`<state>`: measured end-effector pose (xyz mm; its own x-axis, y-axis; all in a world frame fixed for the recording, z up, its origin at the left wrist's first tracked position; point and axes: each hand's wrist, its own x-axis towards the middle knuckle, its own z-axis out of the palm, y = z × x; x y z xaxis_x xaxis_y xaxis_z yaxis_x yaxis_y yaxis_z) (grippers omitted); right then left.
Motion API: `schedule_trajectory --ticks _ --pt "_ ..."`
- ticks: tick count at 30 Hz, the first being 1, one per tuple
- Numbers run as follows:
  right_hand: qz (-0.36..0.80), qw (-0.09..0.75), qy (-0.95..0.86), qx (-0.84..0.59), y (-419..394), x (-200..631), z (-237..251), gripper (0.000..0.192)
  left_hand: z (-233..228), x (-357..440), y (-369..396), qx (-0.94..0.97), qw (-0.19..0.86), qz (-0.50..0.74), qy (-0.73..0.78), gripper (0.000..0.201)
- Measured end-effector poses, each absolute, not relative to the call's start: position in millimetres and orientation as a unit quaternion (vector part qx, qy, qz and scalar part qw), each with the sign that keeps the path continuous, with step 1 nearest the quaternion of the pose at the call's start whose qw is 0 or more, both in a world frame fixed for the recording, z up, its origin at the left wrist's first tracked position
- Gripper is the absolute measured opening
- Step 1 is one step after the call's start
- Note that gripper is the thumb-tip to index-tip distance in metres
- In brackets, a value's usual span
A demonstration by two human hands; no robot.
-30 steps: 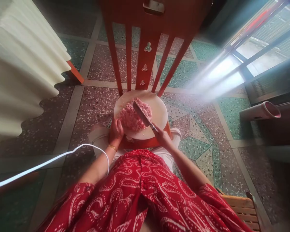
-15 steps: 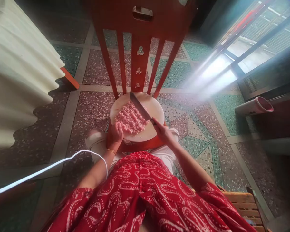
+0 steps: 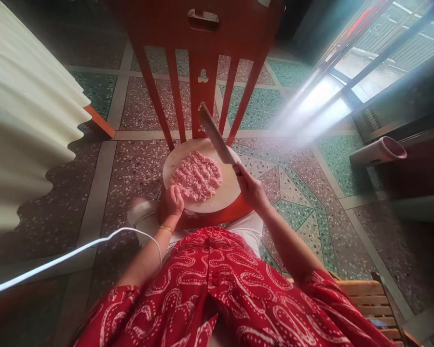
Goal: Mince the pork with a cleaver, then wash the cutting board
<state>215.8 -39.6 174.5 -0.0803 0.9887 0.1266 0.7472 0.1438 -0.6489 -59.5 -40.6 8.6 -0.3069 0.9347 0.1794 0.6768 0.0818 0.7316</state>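
Note:
A round white cutting board rests on the seat of a red wooden chair. A flattened mound of pink minced meat lies on the board. My left hand rests on the board's near left edge, fingers curled against it beside the meat. My right hand grips the handle of a large knife, whose blade is raised up and away from the meat, pointing toward the chair back.
A cream corrugated sheet stands at the left. A white cable crosses the terrazzo floor near my left arm. A pink-rimmed white roll lies at the right by a window. A wooden stool is at the lower right.
The knife has lifted off the meat and now points up toward the chair back. The meat looks flatter and more spread. My left hand stays on the board's edge.

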Motion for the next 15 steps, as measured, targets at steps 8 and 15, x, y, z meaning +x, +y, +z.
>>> schedule_trajectory --ticks 8,15 --pt "0.276 0.132 -0.684 -0.663 -41.6 214.1 140.0 0.045 5.6 -58.6 -38.4 0.566 0.146 0.381 0.716 0.031" --pt "0.197 0.274 -0.698 -0.631 -41.5 211.2 160.8 0.049 5.0 -56.5 -36.7 0.556 0.147 0.406 0.710 0.030"
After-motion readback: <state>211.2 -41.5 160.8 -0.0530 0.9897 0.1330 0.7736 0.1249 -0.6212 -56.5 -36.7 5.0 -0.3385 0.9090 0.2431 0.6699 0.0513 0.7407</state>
